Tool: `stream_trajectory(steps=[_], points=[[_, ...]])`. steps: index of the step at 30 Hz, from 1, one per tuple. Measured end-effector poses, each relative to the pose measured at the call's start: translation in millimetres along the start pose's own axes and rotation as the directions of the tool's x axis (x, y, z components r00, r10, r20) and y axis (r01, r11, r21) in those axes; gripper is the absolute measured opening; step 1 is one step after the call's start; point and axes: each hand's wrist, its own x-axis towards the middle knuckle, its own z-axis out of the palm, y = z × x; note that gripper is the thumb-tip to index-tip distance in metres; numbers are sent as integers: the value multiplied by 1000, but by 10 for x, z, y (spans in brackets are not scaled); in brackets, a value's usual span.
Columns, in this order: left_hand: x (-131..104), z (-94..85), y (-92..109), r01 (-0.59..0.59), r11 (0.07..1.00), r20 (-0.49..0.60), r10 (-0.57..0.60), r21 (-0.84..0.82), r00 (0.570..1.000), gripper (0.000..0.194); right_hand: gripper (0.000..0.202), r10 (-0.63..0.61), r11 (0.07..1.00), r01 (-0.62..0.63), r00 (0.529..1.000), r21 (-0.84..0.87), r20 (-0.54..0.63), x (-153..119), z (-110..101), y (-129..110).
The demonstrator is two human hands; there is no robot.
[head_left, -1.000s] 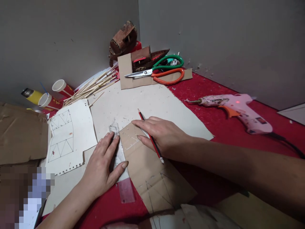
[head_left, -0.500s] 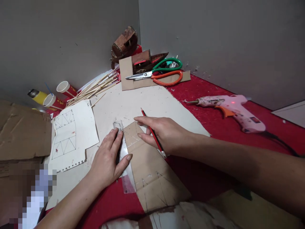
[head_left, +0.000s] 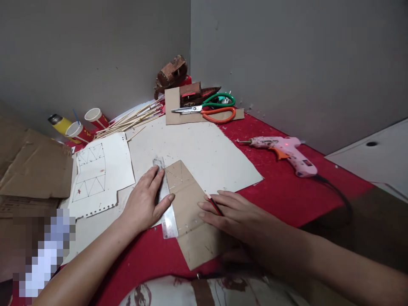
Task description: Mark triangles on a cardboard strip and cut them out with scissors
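My left hand [head_left: 143,199] lies flat with its fingers stretched out, pressing on a clear plastic ruler [head_left: 169,224]. The ruler runs along the left edge of a brown cardboard strip [head_left: 186,204], which has pencil lines on its far part and several marks nearer me. My thumb tip rests by the cardboard's edge. Over the right edge of the strip, my right hand [head_left: 234,214] holds a red and black pencil [head_left: 214,205] between its fingers, point facing away from me. Beneath these lies a large off-white sheet [head_left: 191,144].
Left of the sheet are a paper with truss drawings [head_left: 111,170] and folded cardboard [head_left: 38,161]. Wooden sticks [head_left: 130,121], paper cups [head_left: 95,119], scissors [head_left: 191,109] and brown models [head_left: 172,72] stand at the back. A pink glue gun [head_left: 287,146] lies on the right.
My right hand has moved nearer to me and right with the pencil, from the strip's far end. My left hand stays on the ruler. The view has shifted.
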Motion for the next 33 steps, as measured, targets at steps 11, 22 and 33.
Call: stream_trajectory(steps=[11,22,33], points=[[118,-62,-152,45,997,45,-48,67,998,60,79,59,995,-60,998,-73,-17,402,100,-15],[162,-34,-242,-20,998,23,19,57,1000,52,40,200,946,-109,938,307,-284,848,-552,162],[111,-54,-241,-30,999,4,30,-28,1000,55,41,615,238,-54,781,970,-107,1624,-283,592]])
